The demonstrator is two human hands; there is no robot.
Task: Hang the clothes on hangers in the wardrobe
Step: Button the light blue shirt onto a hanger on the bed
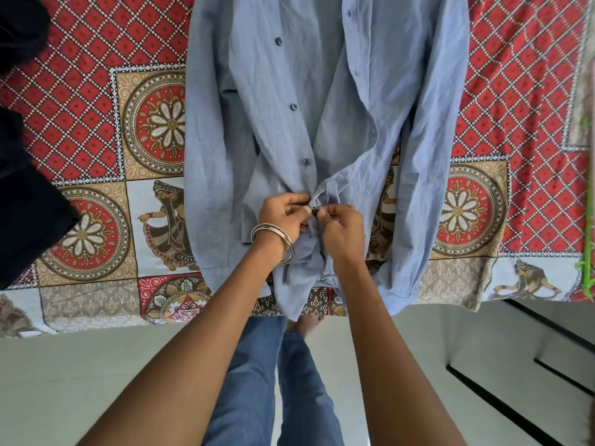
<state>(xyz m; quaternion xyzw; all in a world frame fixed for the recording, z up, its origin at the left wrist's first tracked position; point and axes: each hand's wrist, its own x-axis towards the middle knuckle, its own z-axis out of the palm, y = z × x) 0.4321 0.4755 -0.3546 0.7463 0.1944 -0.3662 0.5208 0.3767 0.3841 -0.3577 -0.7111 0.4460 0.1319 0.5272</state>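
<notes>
Pale floor (96, 381), patterned red bedspread (96, 91), blue shirt (322, 91) spread on it

No writing, label or number can be read anywhere: the bedsheet (96, 130) at the left of the frame carries patterns only.

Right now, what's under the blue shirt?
The blue shirt lies on a patterned bedspread, which shows all around it. Both hands, left and right, pinch its front near the hem. Whether a hanger lies beneath is hidden.
</notes>
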